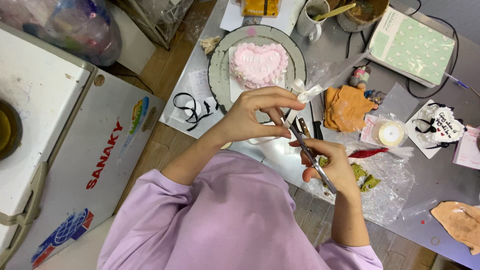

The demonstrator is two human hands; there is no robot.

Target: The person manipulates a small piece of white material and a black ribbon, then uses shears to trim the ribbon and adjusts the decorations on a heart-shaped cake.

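Two hands: left (255,112) pinches white ribbon bow (306,93), right (332,165) grips scissors (305,150)

**Layout over the desk**

The pink heart-shaped cake (258,63) sits on a round grey turntable (220,65) at the back of the grey metal desk (440,175). Both hands, left (252,112) and right (332,162), hover in front of it. The orange crumpled cloth (346,107) lies right of the turntable; the white chest freezer (95,165) stands left of the desk.
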